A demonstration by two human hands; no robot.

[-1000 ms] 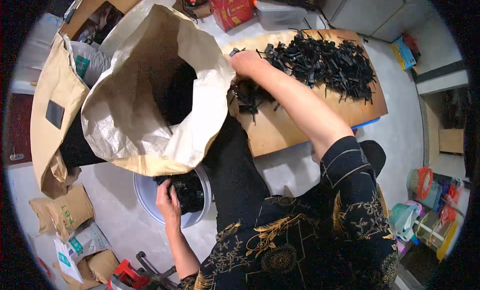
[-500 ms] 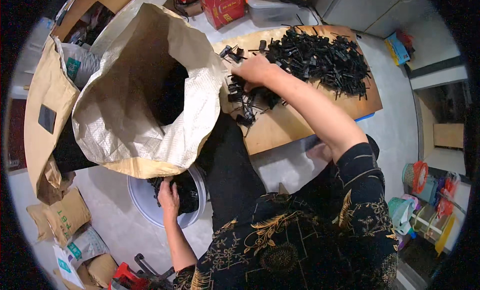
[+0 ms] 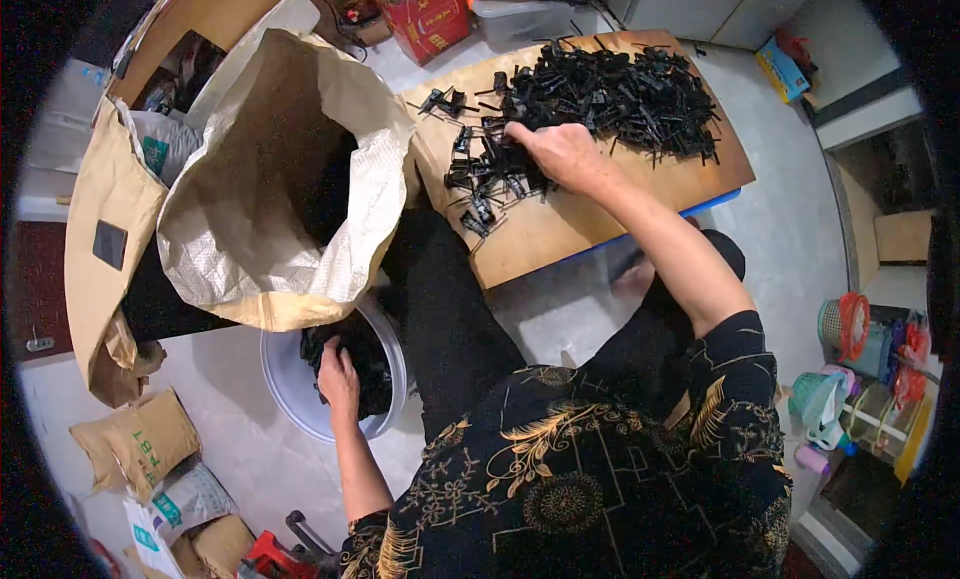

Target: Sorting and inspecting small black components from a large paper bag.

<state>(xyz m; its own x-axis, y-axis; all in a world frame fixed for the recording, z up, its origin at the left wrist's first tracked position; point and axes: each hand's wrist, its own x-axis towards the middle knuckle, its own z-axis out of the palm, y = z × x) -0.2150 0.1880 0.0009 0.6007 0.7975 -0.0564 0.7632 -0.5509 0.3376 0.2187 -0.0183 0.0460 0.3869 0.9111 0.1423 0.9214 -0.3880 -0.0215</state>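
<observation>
On the wooden board [image 3: 580,224] lies a heap of small black plastic parts [image 3: 620,94] with thin rod-like legs, with looser pieces spread along its left side. My right hand [image 3: 565,157] rests at the heap's left edge, fingers curled in; whatever they grip is hidden beneath. Down to the left, my left hand [image 3: 338,377] reaches into a white bucket [image 3: 280,394] holding more black parts [image 3: 372,374]. Its fingers bend over those parts, and their tips are partly hidden. A large white woven sack [image 3: 375,209], its mouth wide open, stands over the bucket's far rim.
A brown cardboard sheet [image 3: 95,294] with a dark phone-like rectangle [image 3: 110,244] borders the sack. Paper sacks [image 3: 140,439] lie at lower left. Behind the board stand a red box [image 3: 425,19] and a clear plastic tub [image 3: 520,19]. Baskets [image 3: 845,324] hang at right.
The view has shifted slightly. My right hand has moved right, from the loose pieces near the sack toward the main heap. My left hand stays in the bucket.
</observation>
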